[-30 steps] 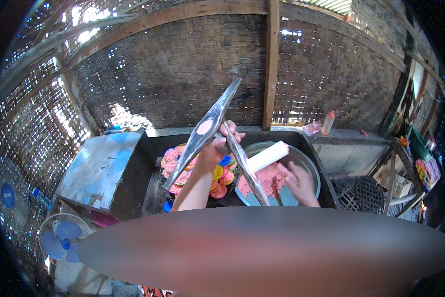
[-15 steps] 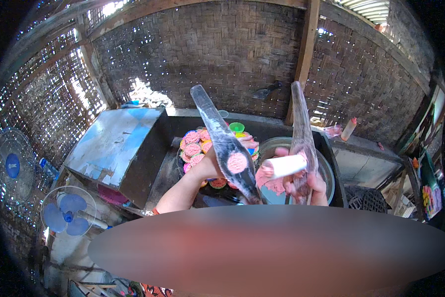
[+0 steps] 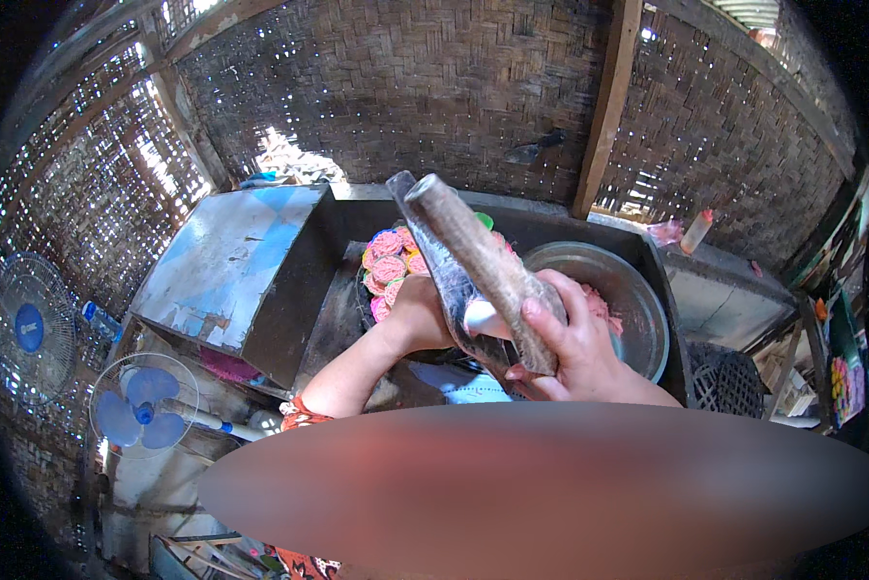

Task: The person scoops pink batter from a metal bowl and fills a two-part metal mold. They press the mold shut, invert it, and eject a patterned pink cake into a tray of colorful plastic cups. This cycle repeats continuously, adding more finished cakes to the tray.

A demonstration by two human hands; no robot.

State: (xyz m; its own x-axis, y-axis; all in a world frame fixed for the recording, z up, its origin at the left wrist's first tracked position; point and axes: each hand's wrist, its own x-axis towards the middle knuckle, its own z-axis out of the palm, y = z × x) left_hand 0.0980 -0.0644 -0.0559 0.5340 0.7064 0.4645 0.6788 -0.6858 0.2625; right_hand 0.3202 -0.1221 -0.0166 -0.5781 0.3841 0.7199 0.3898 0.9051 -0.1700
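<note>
Now, right hand: yours (image 3: 589, 346) grasps the lower end of the rounded wooden piece (image 3: 483, 256), thumb across its top and fingers curling under.
Left hand: yours (image 3: 427, 314) is at the dark flat board (image 3: 441, 275); its fingers pass behind that board, so how firmly they close cannot be told.
Wooden pair: the rounded piece and the board lie close along each other, above the worktop (image 3: 333, 324), slanting up and away to your left.
White cylinder: a short stretch (image 3: 486, 320) shows between the two pieces, just beside your right thumb; the rest is hidden.
Step in hand: you seem to be bringing the two pieces together over the cylinder, probably to squeeze something through.
Next move: it likely calls for even pressure from both hands, with the cylinder seated straight so that the pieces do not twist.
Basin: the wide round bowl (image 3: 647, 304) sits beyond your right hand, with pink dough (image 3: 601, 305) at its visible left side.
Pink rounds: a cluster of textured pieces (image 3: 388, 270) lies beyond your left hand, with a green cup (image 3: 484, 220) at its far edge.
Ledge: a bottle with a reddish top (image 3: 697, 232) leans behind the basin.
Back wall: woven panels (image 3: 405, 116) rise behind everything.
</note>
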